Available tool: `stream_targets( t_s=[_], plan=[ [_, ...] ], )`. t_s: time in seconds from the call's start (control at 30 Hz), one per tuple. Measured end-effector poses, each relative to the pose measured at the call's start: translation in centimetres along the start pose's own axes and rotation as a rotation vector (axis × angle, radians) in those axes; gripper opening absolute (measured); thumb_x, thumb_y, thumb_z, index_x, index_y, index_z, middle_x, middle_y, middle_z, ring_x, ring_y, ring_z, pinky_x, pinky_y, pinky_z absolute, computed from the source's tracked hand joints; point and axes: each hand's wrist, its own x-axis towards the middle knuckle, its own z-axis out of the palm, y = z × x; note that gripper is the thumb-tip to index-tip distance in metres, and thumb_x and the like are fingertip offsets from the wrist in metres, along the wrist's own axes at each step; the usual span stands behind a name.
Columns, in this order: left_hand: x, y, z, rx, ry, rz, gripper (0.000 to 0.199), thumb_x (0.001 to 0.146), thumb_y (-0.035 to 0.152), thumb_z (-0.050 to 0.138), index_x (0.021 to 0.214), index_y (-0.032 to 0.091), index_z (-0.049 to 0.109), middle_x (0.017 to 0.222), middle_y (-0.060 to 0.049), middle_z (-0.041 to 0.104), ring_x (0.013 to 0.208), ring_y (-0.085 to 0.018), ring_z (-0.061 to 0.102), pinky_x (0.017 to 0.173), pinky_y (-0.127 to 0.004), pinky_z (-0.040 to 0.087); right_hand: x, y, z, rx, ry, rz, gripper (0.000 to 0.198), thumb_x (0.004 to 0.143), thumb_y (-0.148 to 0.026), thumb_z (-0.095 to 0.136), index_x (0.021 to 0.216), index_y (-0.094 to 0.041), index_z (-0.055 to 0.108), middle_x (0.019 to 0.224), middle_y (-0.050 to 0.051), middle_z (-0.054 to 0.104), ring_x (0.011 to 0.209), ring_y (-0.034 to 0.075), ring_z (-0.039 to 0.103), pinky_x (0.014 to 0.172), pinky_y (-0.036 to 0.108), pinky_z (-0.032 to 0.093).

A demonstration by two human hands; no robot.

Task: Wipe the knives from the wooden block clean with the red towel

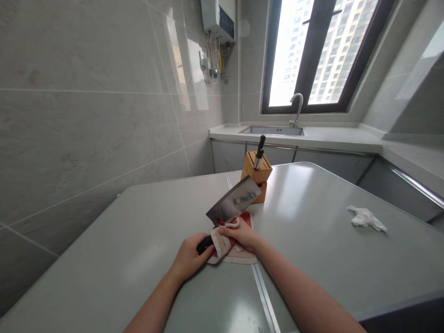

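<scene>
My left hand (192,255) is closed around the black handle of a cleaver (237,201), whose broad blade points up and to the right. A red and beige cloth (239,256) is in the grip of my right hand (242,235). The cloth is folded over the cleaver where the handle meets the blade, and its lower part hangs by the tabletop. Just behind the blade stands a wooden knife block (255,165) with a black-handled knife (260,150) in it. The blade hides part of the block.
A crumpled white cloth or tissue (366,219) lies to the right on the grey-white table (156,222). A metal strip (265,296) crosses the tabletop. Beyond are a counter with a sink (272,131) and a faucet (296,108). A tiled wall (86,115) borders the left.
</scene>
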Motion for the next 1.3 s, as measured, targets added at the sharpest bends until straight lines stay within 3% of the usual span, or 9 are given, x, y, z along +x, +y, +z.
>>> stream_targets(
  t_s=[0.3,0.73,1.1,1.3],
  plan=[
    [0.09,-0.19,0.19,-0.008,0.047,-0.015,0.027,0.081,0.039,0.052,0.082,0.015,0.064,0.071,-0.003,0.063,0.064,-0.015,0.053,0.060,-0.024,0.039,0.04,0.24,0.14,-0.008,0.013,-0.038,0.041,0.063,-0.038,0.073,0.095,-0.014,0.062,0.094,0.007,0.067,0.087,0.021,0.061,0.082,0.035,0.046],
    [0.17,-0.33,0.13,-0.042,0.161,-0.050,0.031,0.080,0.041,0.050,0.065,0.015,0.056,0.059,0.002,0.052,0.057,-0.012,0.046,0.053,-0.022,0.034,-0.08,-0.14,0.01,-0.153,0.063,-0.040,0.042,0.064,-0.044,0.070,0.094,-0.016,0.062,0.091,0.006,0.067,0.086,0.020,0.060,0.081,0.035,0.046],
    [0.18,-0.57,0.19,-0.035,0.168,-0.061,0.032,0.083,0.040,0.046,0.068,0.014,0.058,0.061,0.000,0.055,0.058,-0.013,0.048,0.054,-0.022,0.035,-0.15,-0.06,-0.13,-0.178,0.055,-0.017,0.042,0.063,-0.046,0.070,0.090,-0.015,0.063,0.088,0.005,0.067,0.084,0.020,0.060,0.080,0.035,0.047],
    [0.19,-0.46,0.08,-0.027,0.155,-0.042,0.031,0.083,0.038,0.046,0.069,0.014,0.058,0.061,0.000,0.055,0.058,-0.013,0.048,0.056,-0.022,0.036,0.01,0.49,-0.01,-0.017,0.104,-0.021,0.047,0.061,-0.043,0.072,0.097,-0.015,0.062,0.096,0.008,0.067,0.090,0.021,0.061,0.084,0.036,0.046]
  ],
)
